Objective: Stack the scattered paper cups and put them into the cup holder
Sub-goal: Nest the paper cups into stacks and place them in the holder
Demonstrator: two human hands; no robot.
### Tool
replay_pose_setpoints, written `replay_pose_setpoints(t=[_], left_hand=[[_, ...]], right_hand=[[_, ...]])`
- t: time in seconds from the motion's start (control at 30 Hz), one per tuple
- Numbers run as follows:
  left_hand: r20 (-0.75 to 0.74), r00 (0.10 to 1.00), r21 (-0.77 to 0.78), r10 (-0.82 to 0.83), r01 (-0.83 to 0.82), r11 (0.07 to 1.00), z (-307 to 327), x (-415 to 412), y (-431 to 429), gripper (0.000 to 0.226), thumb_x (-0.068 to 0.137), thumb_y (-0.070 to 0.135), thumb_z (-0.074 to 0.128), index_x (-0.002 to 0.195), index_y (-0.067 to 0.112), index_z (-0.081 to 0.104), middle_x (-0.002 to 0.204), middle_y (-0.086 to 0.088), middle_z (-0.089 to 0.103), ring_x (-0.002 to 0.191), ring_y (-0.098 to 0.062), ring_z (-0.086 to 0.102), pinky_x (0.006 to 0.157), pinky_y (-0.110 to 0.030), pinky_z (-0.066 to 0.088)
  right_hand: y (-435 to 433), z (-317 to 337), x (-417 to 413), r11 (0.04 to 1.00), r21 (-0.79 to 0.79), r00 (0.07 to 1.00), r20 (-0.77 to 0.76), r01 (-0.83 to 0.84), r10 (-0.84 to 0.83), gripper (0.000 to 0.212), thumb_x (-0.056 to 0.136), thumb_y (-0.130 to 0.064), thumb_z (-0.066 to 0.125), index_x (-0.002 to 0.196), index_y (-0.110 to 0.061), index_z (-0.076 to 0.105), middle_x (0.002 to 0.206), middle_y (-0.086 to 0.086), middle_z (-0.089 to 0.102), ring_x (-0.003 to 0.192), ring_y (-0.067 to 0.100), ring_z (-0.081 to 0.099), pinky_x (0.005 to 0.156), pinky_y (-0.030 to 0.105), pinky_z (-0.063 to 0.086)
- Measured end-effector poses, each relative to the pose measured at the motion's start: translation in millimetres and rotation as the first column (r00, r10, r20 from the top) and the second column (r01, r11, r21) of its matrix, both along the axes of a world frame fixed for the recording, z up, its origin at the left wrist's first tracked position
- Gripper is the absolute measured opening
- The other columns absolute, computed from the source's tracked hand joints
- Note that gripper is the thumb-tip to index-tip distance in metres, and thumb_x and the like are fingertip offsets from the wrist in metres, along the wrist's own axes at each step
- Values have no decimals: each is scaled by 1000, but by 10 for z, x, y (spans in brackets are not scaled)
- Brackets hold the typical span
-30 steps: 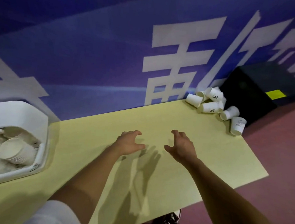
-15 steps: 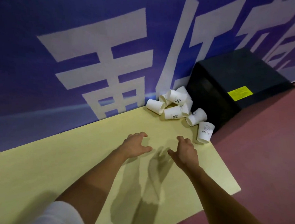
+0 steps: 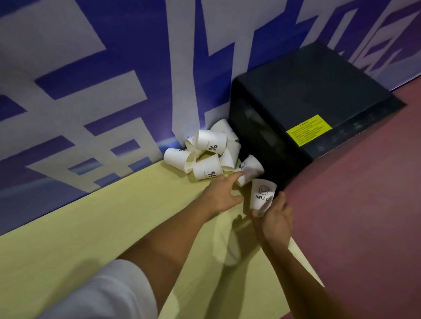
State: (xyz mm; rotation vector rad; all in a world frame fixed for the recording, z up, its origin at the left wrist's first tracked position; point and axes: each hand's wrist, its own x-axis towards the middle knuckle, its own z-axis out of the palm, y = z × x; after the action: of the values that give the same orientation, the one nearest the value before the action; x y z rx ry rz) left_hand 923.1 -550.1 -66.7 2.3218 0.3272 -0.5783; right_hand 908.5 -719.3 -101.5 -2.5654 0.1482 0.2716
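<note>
Several white paper cups (image 3: 209,144) lie in a pile at the far right corner of the yellow table (image 3: 91,230), against the blue wall. A cup printed "HELLO" (image 3: 262,192) stands upright at the table's right edge; my right hand (image 3: 275,221) holds it, thumb on its right side and fingers under its base. My left hand (image 3: 220,194) reaches forward with fingers extended, and its fingertips touch a tipped cup (image 3: 252,166) just left of the HELLO cup. The cup holder is out of view.
A black box (image 3: 312,92) with a yellow label stands on the floor right behind the cups, past the table's corner. Red floor (image 3: 364,223) lies to the right of the table edge. The blue wall with white lettering runs along the table's far side.
Both hands moved forward and right from the table's middle to the cup pile. My right hand took hold of the HELLO cup; my left reached the tipped cup. The view swung right.
</note>
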Motion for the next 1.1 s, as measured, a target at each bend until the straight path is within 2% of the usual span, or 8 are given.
replay_pose_setpoints(t=[0.07,0.2,0.37,0.53,0.7,0.8,0.93,1.1], left_hand=[[13,1000,34,-21,21,999,-98,151,-88,77,85,38,63,150,48,24,137,-14,45,126,-32,45,103,-46,44],[39,999,135,-10,5,991,-304,309,-171,76,90,43,58,152,52,14,138,-17,42,128,-37,42,104,-49,42],[93,995,269,32,-56,962,-415,401,-237,73,92,46,57,153,44,17,137,-18,43,126,-39,43,101,-48,44],[165,982,239,90,-128,963,-469,467,-213,67,94,32,59,152,39,26,127,-16,51,117,-36,50,94,-44,47],[187,978,225,96,-137,965,-420,415,-151,67,93,34,59,151,36,26,130,-15,51,118,-35,51,96,-45,47],[194,971,135,138,-165,977,-337,270,-48,66,93,37,58,150,41,25,125,-13,53,113,-35,54,95,-46,48],[200,961,20,190,-198,980,-79,53,116,67,93,41,60,150,36,25,118,-10,58,108,-30,58,94,-47,49],[194,934,-91,299,-287,954,245,-353,416,72,90,40,64,150,28,26,131,-6,57,108,-29,60,89,-42,50]], right_hand=[[2,-66,50,998,61,999,-32,11,-9,94,79,-33,77,148,0,22,127,27,45,114,43,46,93,46,43],[17,-231,92,992,119,996,-79,36,-27,100,81,-46,74,150,-3,15,140,24,39,128,41,41,101,50,44],[93,-238,169,987,125,991,-98,102,-90,97,76,-54,74,145,-11,22,134,15,45,124,38,46,93,56,48],[185,-222,156,979,131,985,-98,155,-142,83,77,-57,69,137,-14,32,123,8,47,115,30,50,93,56,42],[213,-221,178,961,204,977,-138,186,-159,59,80,-50,68,120,-18,38,113,6,52,104,30,57,88,56,47],[240,-139,132,968,195,984,-114,159,-138,58,82,-47,66,121,-15,38,110,8,51,100,33,58,86,55,49],[332,62,65,969,215,992,-57,123,-113,60,81,-48,66,121,-14,37,108,8,51,97,34,59,83,55,51],[547,383,-94,959,273,996,5,80,-85,66,77,-43,71,126,-17,36,114,7,54,98,30,60,81,52,54]])
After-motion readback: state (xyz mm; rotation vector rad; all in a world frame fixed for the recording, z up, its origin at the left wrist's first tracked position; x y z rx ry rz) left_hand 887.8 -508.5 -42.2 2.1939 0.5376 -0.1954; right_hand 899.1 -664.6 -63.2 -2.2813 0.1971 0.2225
